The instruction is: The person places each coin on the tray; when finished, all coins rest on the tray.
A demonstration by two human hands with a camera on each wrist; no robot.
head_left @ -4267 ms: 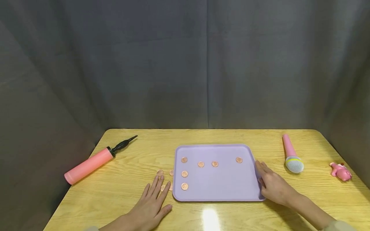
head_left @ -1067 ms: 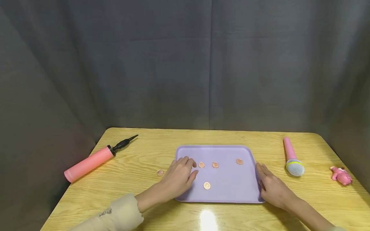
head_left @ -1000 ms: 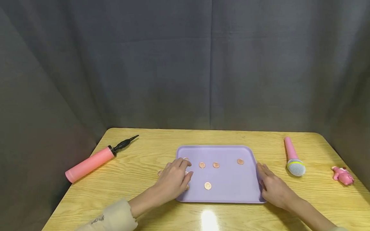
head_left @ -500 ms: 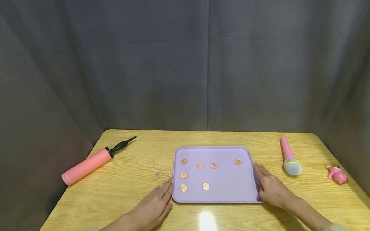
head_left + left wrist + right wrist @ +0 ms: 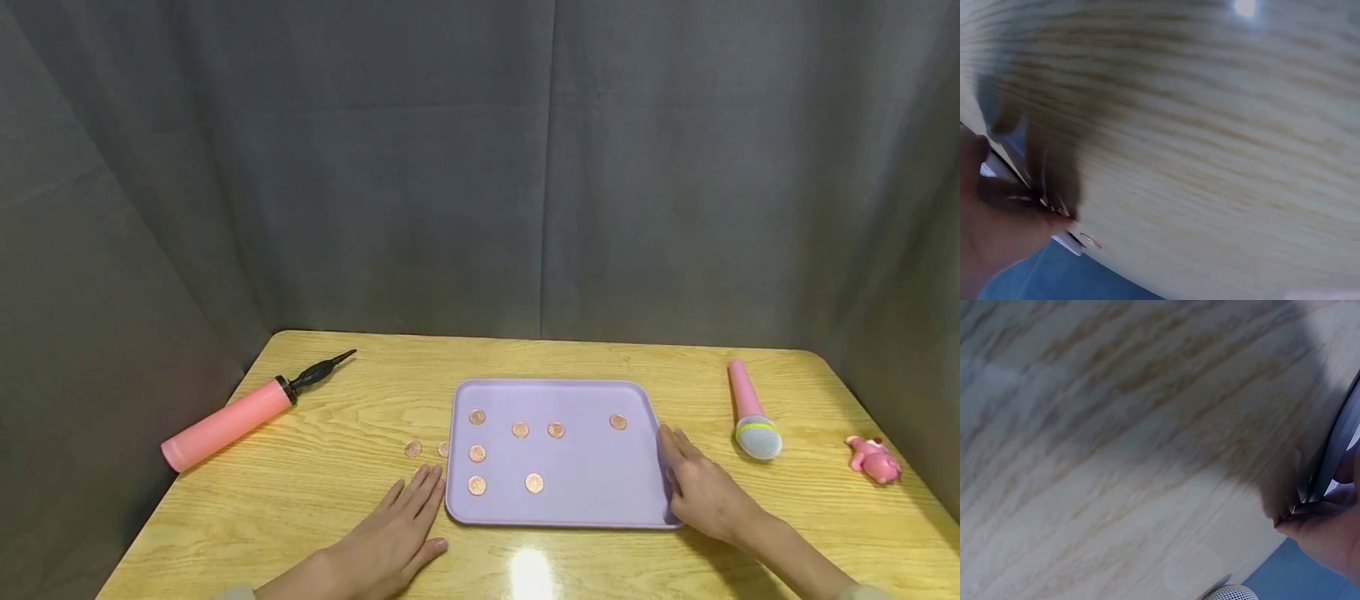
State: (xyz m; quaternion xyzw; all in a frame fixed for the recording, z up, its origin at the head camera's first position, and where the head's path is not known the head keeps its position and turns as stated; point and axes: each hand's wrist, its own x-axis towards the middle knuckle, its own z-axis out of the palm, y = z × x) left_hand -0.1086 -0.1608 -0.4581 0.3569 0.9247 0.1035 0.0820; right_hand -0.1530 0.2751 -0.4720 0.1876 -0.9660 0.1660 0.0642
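Observation:
The left hand (image 5: 386, 537) lies palm down on the table just left of the lilac tray (image 5: 600, 504), fingers straight and together. Its fingertips partly cover a copper-coloured coin (image 5: 417, 472). Beyond them lie a second coin (image 5: 412, 448) and a third coin (image 5: 443, 449), which is close to the tray's left rim. In the left wrist view one coin (image 5: 1090, 240) shows past the fingertips. On the tray rest several more coins, among them a lower-middle coin (image 5: 534, 483) and an upper-right coin (image 5: 618, 422). The right hand (image 5: 705, 492) grips the tray's right rim (image 5: 1338, 440).
A pink hand pump (image 5: 232, 425) with a black nozzle lies on the left of the wooden table (image 5: 360, 400). Right of the tray are a pink toy microphone (image 5: 752, 417) and a small pink figurine (image 5: 874, 460). Dark curtains (image 5: 420, 183) surround the table.
The lower-middle coin was added to the tray since the earliest frame. The left hand has drawn back leftward from over the tray to the loose coins. The right hand has stayed at the rim.

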